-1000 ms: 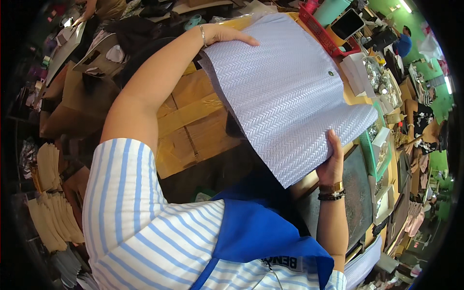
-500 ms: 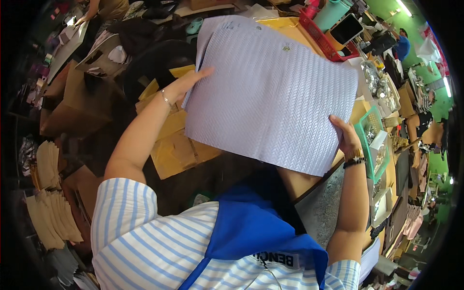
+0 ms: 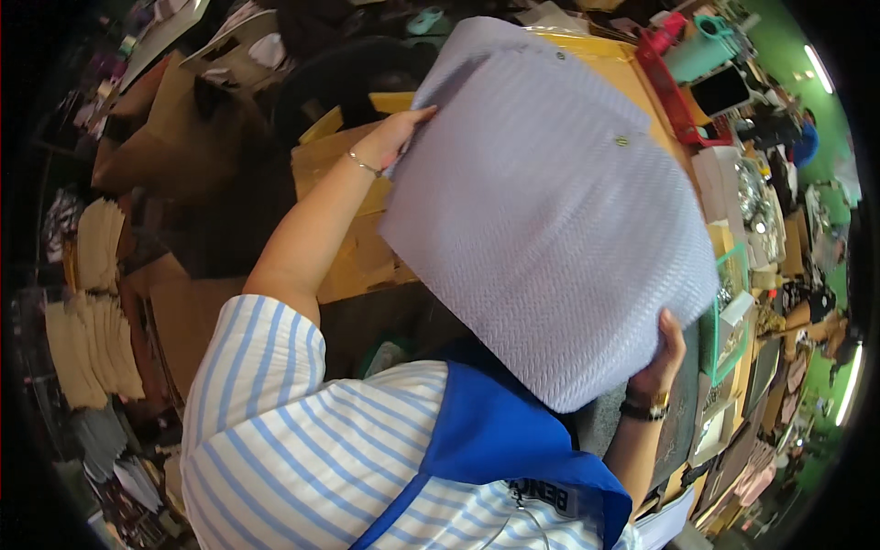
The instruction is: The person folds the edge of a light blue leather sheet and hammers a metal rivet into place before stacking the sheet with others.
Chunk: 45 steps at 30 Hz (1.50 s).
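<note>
A large lavender panel (image 3: pixel 550 211) with a woven-looking texture is held up in front of me, bent over in a soft curve. Two small metal fittings sit near its upper edge. My left hand (image 3: pixel 394 137) pinches its upper left edge, thumb on the face and fingers behind. At the lower right, my right hand (image 3: pixel 660 357) grips the opposite edge, with the thumb showing and the other fingers partly hidden by the panel. Below my left forearm lies a flattened cardboard piece (image 3: pixel 357 252) with yellow tape.
An open cardboard box (image 3: pixel 174 137) stands at the left, above stacked beige pieces (image 3: pixel 92 348). On the right are a red basket (image 3: pixel 674 101), a teal tumbler (image 3: pixel 701 57) and a green basket (image 3: pixel 717 330). A person in blue (image 3: pixel 806 144) is far right.
The panel has tilted clockwise; its right side has dropped toward me and it bows more. My right hand has come lower and nearer, while my left has shifted right and slightly up. Both keep their grip.
</note>
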{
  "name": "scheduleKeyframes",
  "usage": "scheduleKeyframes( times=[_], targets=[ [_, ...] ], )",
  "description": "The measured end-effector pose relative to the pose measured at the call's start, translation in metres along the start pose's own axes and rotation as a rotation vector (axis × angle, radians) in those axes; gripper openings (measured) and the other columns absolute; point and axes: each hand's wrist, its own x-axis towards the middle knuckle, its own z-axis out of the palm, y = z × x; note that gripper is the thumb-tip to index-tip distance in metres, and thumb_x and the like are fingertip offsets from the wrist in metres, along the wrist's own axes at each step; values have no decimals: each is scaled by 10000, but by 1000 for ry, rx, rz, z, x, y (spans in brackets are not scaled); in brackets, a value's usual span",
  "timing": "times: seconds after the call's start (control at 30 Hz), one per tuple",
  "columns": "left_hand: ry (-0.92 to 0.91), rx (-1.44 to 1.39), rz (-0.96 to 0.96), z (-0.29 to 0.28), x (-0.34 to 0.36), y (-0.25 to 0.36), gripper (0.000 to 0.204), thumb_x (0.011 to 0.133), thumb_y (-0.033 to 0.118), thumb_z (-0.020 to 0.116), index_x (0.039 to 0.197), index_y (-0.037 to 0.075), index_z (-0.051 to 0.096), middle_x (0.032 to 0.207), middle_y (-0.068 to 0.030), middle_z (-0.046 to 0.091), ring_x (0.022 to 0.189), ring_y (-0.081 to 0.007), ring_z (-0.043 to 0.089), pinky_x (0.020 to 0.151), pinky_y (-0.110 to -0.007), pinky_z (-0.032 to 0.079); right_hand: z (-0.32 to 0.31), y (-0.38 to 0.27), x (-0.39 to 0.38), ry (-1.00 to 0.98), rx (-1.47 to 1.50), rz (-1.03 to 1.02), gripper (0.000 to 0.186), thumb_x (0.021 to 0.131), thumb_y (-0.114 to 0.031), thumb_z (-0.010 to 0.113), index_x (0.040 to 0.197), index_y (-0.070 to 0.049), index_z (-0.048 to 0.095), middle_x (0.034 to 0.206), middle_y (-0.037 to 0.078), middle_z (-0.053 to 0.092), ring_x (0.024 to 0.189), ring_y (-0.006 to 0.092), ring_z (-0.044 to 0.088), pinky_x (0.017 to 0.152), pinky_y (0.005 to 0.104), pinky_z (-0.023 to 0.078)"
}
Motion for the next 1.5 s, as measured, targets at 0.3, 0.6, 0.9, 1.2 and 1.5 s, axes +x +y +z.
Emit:
scheduleKeyframes(
  times=[0.3, 0.6, 0.9, 1.2, 1.5],
  targets=[
    [209, -95, 196, -78, -97, -67, 555, 1037, 220, 638, 1496, -12, 429, 1373, -131, 608, 1194, -266, 639, 1040, -423, 541, -60, -49, -69, 244, -61, -435, 596, 918, -394, 640, 1331, 31, 579, 1242, 163, 651, 1123, 287, 623, 1000, 444, 487],
    [675, 57, 203, -198, -189, -162, 580, 1017, 179, 633, 1516, 1, 398, 1421, -151, 580, 1268, -271, 590, 1067, -421, 493, -72, -35, -129, 365, -277, -474, 599, 894, -351, 679, 1333, 44, 581, 1256, 181, 652, 1133, 303, 629, 1000, 450, 498],
    [951, 843, 507, -181, -216, -176, 756, 966, 304, 708, 1542, -20, 342, 1434, -162, 570, 1271, -291, 585, 1104, -407, 454, 49, -44, -63, -5, -650, -455, 608, 870, -309, 718, 1336, 58, 583, 1271, 199, 653, 1144, 318, 635, 1000, 456, 510],
    [701, 558, 656, -105, -194, -142, 710, 930, 325, 723, 1473, -26, 431, 1367, -168, 607, 1213, -299, 606, 1065, -424, 471, 264, -22, 41, -599, -1028, -345, 621, 847, -266, 757, 1339, 71, 585, 1285, 218, 655, 1154, 334, 642, 1000, 462, 522],
    [544, -58, 373, -146, -204, -133, 672, 895, 347, 739, 1404, -33, 520, 1300, -174, 643, 1156, -307, 626, 1026, -442, 488, 340, 8, 39, -838, -1052, -195, 639, 823, -224, 796, 1342, 85, 587, 1299, 236, 656, 1165, 350, 648, 1000, 467, 534]
  ],
)
